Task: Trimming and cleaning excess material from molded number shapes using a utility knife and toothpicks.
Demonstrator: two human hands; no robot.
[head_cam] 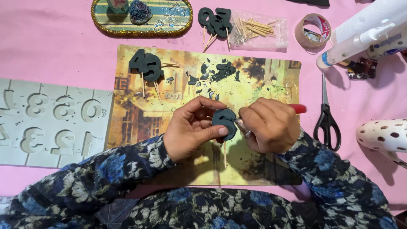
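number mould [51, 123]: grey, being laid flat on the pink counter [55, 55] at far left.
oval tray [142, 17]: striped, glitter-edged, being kept at the top edge.
placemat [140, 118]: printed yellow mat, being used as the work surface mid-counter.
finished numerals [146, 64]: dark, on sticks, being rested on the mat's upper left.
left hand [190, 127]: fingers being curled shut on the dark numeral.
dark numeral [225, 123]: on a stick, being held just above the mat's centre, between both hands.
right hand [271, 125]: being closed around a red-handled tool [298, 108], its tip being pressed to the numeral.
scraps [216, 72]: dark bits being scattered above the hands.
scissors [326, 116]: black, being left right of the mat.
glue bottle [360, 40]: being laid at top right.
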